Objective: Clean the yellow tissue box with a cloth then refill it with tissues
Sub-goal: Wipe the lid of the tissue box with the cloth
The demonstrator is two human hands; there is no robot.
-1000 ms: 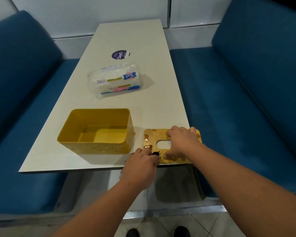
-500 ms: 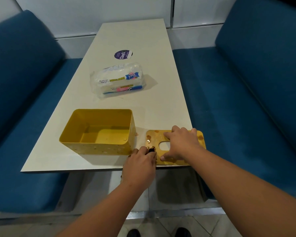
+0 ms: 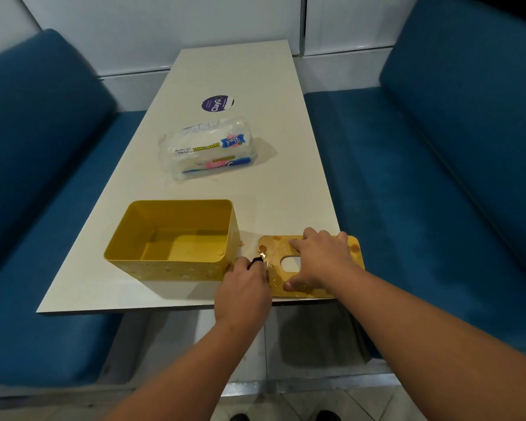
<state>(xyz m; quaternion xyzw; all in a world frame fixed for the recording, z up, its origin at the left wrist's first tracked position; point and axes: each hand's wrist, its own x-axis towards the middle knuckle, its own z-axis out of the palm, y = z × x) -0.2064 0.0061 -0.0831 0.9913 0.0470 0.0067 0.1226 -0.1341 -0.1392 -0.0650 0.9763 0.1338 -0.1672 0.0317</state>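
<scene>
The yellow tissue box [image 3: 170, 265] stands open and empty near the table's front edge, its front wall speckled with stains. Its flat yellow lid [image 3: 277, 256], with an oval slot and brown sticky spots, lies to the right at the table's corner. My right hand [image 3: 319, 259] presses down on the lid with spread fingers. My left hand [image 3: 243, 287] grips a small dark tool [image 3: 255, 262] whose tip touches the lid's left part, where flakes of residue lie. A clear pack of paper towels [image 3: 210, 150] lies farther back on the table. No cloth is in view.
The white table [image 3: 286, 192] runs away from me between two blue benches [image 3: 422, 192]. A round purple sticker [image 3: 216, 103] lies beyond the pack. The lid overhangs the table's right edge slightly. A white wall closes the far end.
My left hand has pushed the dark tool forward along the lid's left part, from its front edge towards the middle. My right hand stays pressed on the lid.
</scene>
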